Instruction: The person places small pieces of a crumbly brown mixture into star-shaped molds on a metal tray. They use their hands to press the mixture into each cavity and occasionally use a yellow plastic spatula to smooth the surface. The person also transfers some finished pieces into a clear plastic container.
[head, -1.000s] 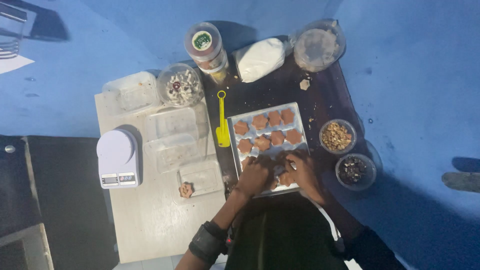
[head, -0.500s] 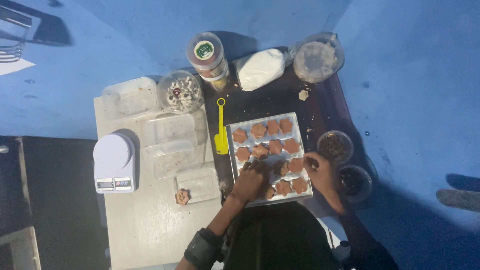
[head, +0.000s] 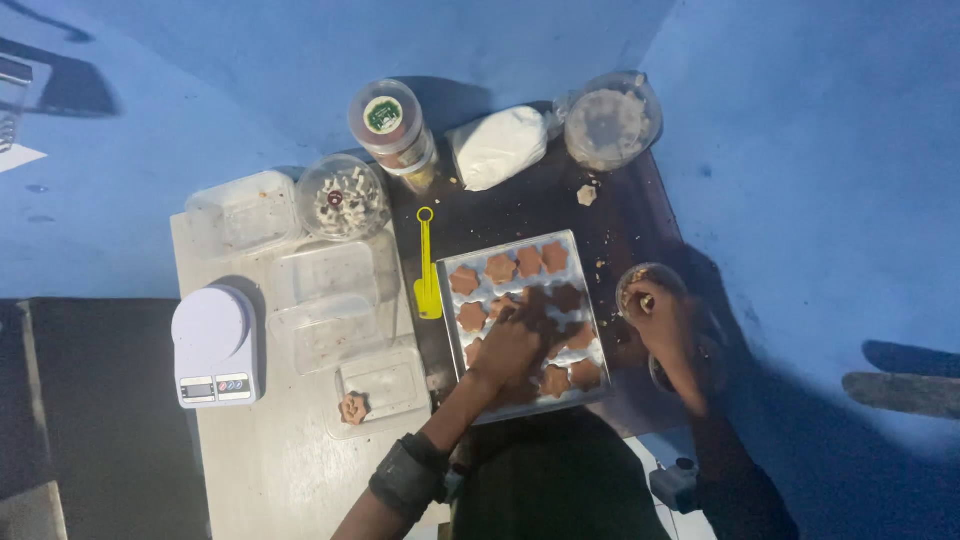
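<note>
A silver tray point(head: 450, 335) of brown flower-shaped sweets point(head: 528, 261) lies on a dark board in front of me. My left hand point(head: 512, 342) rests flat on the sweets in the tray's middle, fingers spread, with a dark band on the forearm. My right hand point(head: 660, 318) reaches into a small round bowl point(head: 632, 278) just right of the tray, fingertips down inside it. I cannot make out whether they pinch anything. A second small bowl point(head: 658, 376) lies mostly hidden under my right wrist.
A yellow scoop point(head: 427, 268) lies left of the tray. Behind stand a lidded jar point(head: 385, 118), a white bag point(head: 497, 147) and two round tubs point(head: 612, 120) point(head: 342, 197). Clear plastic boxes point(head: 325, 300), a white scale point(head: 212, 345) and one loose sweet point(head: 352, 407) sit on the left.
My right hand left the tray's lower rows and moved right into the small bowl. My left hand slid up to the tray's middle.
</note>
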